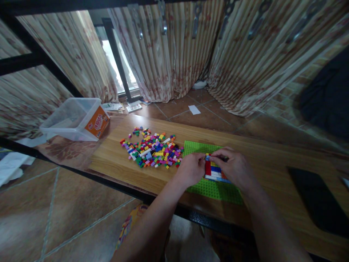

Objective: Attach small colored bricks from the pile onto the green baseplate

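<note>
Here, bent fingers point(218, 153) of the left hand point(192, 169) and right hand point(236, 164) nearly meet around a small light-blue brick point(207, 158); whether they pinch it, I cannot tell. Below lies a multicoloured brick build point(214, 174) on a green baseplate point(215, 191). Leftward, loose bricks point(158, 149) cover the wooden counter point(268, 163), near a clear bin point(86, 135).

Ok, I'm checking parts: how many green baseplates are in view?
1: the green baseplate lies on the wooden table, right of the brick pile, below the left hand and right hand. No other shows.
</note>
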### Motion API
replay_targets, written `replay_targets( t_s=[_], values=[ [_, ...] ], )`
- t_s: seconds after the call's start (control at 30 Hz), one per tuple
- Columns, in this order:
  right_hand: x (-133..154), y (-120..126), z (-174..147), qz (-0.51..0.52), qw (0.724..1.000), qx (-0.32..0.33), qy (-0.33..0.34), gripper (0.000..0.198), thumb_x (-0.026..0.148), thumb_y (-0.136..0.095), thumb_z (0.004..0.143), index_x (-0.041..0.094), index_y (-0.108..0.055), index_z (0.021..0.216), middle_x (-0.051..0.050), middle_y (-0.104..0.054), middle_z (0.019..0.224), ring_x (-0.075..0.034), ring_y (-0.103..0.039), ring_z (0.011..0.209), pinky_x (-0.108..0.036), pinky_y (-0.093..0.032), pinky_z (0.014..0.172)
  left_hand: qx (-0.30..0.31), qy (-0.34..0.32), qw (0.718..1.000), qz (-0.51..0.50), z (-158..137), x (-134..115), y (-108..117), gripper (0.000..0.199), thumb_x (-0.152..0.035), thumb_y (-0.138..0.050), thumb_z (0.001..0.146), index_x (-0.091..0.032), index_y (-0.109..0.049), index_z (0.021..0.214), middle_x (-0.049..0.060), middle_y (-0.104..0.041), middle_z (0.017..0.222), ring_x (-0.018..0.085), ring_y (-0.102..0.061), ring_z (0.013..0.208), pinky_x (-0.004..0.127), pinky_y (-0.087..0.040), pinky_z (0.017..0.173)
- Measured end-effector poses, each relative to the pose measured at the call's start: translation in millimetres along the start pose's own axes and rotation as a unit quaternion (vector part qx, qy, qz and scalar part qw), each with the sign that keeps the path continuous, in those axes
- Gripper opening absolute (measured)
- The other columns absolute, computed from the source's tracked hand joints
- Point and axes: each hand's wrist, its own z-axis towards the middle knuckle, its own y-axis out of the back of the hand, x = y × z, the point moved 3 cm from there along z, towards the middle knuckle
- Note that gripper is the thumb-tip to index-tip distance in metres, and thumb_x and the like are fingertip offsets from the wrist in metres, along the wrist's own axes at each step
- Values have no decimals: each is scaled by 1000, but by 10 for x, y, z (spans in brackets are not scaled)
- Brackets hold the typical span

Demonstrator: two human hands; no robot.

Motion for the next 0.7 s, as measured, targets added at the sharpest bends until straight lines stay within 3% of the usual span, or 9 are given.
replay_targets(
  t_s=[0.23, 0.37, 0.57, 0.7],
  values=[
    [-20, -28, 5, -4, 999, -21, -41, 22, 43, -64, 77, 23, -69, 69, -3, -69, 74, -18, -63, 68, -33, -47, 65, 0, 2, 999, 45, -18, -40, 7, 33, -17, -38, 93, -17, -71, 98, 8, -74, 92, 20, -67, 84, 28, -49, 74],
    [-77, -57, 25, 31, 995, -25, -92, 22, 40, -69, 70, 23, -73, 81, -3, -71, 75, -20, -65, 69, -33, -49, 65, -7, -1, 997, 75, -34, -49, -22, 32, -16, -38, 92, -17, -70, 98, 9, -73, 97, 22, -68, 91, 30, -50, 80],
    [-93, -58, 102, 34, 994, 30, -98, 21, 39, -68, 70, 24, -77, 82, -5, -75, 85, -23, -68, 78, -37, -51, 73, -30, -15, 995, 91, -69, -41, -80, 33, -17, -37, 91, -18, -68, 103, 9, -70, 92, 22, -67, 84, 32, -53, 79],
    [-70, -39, 143, 35, 990, 68, -122, 18, 35, -68, 68, 25, -78, 79, -3, -76, 79, -22, -69, 73, -36, -51, 71, -41, -10, 995, 88, -86, -30, -123, 33, -16, -39, 88, -17, -68, 105, 9, -68, 90, 22, -65, 81, 33, -53, 78]
  ],
)
